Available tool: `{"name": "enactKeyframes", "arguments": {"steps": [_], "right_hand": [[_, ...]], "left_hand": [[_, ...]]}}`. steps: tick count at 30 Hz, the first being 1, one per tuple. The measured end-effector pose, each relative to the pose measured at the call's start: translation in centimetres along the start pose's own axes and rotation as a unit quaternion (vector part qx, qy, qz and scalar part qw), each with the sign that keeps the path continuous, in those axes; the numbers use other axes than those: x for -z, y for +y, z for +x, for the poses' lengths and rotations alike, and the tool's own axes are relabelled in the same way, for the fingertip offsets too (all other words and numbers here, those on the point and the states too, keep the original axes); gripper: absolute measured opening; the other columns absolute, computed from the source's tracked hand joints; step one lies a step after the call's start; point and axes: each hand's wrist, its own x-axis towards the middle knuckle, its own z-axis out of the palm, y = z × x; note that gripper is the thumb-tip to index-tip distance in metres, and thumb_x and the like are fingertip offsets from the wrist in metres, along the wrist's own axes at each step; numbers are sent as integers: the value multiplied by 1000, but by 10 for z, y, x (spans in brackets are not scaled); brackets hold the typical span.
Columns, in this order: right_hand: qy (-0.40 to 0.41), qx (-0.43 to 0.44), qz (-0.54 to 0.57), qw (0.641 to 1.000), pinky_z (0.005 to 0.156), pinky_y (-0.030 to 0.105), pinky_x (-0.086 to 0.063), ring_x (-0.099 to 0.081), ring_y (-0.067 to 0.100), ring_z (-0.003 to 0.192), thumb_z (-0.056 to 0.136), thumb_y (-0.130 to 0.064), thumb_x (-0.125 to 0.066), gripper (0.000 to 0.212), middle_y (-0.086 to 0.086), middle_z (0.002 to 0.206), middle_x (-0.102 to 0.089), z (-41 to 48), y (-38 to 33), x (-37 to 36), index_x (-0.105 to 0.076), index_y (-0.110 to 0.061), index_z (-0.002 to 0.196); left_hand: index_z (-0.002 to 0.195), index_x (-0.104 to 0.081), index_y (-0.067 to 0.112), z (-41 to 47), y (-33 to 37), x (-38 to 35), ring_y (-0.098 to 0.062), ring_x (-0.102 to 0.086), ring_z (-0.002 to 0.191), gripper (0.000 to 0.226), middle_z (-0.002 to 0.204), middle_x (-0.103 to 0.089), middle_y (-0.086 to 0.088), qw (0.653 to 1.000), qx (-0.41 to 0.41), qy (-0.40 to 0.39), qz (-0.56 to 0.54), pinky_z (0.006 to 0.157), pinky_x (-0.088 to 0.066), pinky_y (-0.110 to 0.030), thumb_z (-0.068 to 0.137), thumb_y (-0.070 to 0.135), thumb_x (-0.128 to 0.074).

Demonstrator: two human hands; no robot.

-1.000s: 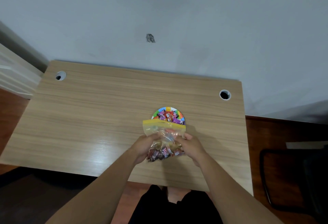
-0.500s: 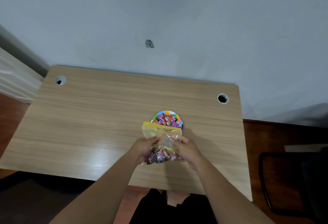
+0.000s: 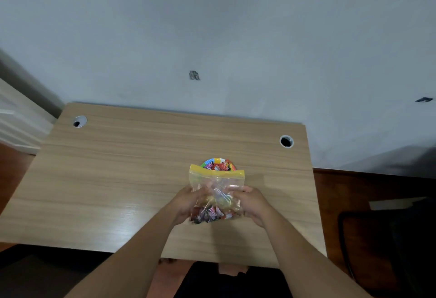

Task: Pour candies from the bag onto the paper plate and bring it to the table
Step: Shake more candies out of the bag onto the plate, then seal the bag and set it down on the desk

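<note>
Both my forearms are bare to the bottom edge of the view, no sleeves, watch or rings showing. My left hand (image 3: 186, 203) and right hand (image 3: 252, 203) are ungloved. Below, dark clothing (image 3: 226, 281) covers my lap.

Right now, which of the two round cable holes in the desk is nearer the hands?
The right-hand hole, near the desk's far right corner. The other hole sits at the far left corner, much farther from both hands and the bag.
</note>
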Motion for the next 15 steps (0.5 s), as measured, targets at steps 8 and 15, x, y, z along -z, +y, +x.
{"name": "enactKeyframes", "arguments": {"steps": [8,15], "right_hand": [[-64,81,-20,994,72,33,-52,-67,25,99,102,-36,-73,28,0,124,-84,-31,-72,25,-84,-19,121],[-66,199,-151,966,105,38,-55,-69,11,132,98,-45,-78,27,-21,124,-81,-56,-145,45,-86,-30,119]], "left_hand": [[106,-70,18,-23,80,10,-30,-76,112,21,116,-83,-11,985,-159,52,-39,91,-61,-50,108,35,-59],[103,-70,15,-43,173,10,-35,-82,94,14,88,-69,-11,946,-313,54,58,82,-55,-44,109,23,-60]]}}
